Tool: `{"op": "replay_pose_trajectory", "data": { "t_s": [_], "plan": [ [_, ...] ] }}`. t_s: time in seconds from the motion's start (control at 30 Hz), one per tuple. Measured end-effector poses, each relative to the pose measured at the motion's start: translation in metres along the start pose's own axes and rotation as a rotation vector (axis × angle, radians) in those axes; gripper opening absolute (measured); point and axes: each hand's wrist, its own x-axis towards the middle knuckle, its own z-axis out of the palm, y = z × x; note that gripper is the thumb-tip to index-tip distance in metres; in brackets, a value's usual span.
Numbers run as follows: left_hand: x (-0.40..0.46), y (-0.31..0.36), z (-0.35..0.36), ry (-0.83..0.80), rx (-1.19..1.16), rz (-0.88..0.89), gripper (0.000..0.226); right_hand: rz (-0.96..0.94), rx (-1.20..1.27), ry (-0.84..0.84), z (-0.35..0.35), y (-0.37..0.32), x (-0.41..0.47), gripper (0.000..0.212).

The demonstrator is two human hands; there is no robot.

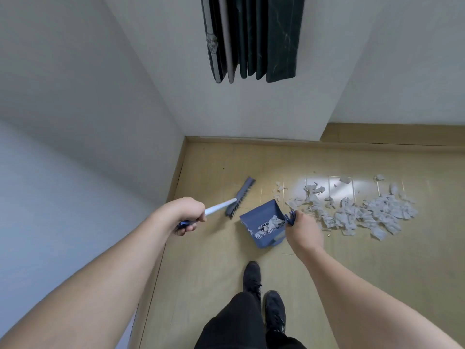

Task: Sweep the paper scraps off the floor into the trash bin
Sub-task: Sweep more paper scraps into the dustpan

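Note:
My left hand (187,216) grips the white and blue handle of a small brush (239,199), whose dark bristle head is raised over the floor near the left wall. My right hand (303,231) holds the handle of a blue dustpan (261,215), tilted, with a few white paper scraps (270,224) lying inside it. A wide heap of crumpled grey-white paper scraps (362,212) is spread on the wooden floor to the right of the dustpan. No trash bin is in view.
White walls form a corner at the left and a jutting column ahead. Dark folded panels (254,39) hang on the wall above. My legs and black shoes (264,295) stand on the floor below the dustpan. A skirting board (392,134) runs along the back.

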Motion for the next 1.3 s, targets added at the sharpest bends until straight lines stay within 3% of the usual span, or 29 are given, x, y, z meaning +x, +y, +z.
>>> {"op": "replay_pose_trajectory", "data": {
  "t_s": [0.13,0.33,0.6,0.83,1.07,1.3],
  "plan": [
    [0.038,0.015,-0.036,0.059,-0.176,-0.041,0.013,-0.010,0.020,0.064,-0.014,-0.023,0.015,0.005],
    [0.125,0.056,-0.064,0.114,-0.193,-0.058,0.011,0.007,0.050,0.150,-0.031,-0.040,0.047,0.009],
    [0.175,0.111,-0.022,-0.087,-0.223,-0.086,0.007,0.084,0.148,0.260,-0.065,-0.030,0.063,0.009],
    [0.162,0.166,0.027,-0.117,-0.190,-0.006,0.059,0.177,0.115,0.315,-0.096,0.030,0.042,0.016],
    [0.110,0.185,0.098,-0.089,0.127,0.125,0.049,0.219,0.042,0.303,-0.117,0.111,0.027,0.029],
    [0.035,0.177,0.224,-0.033,0.478,0.063,0.041,0.119,-0.031,0.208,-0.151,0.238,0.005,0.027]
  ]
}}
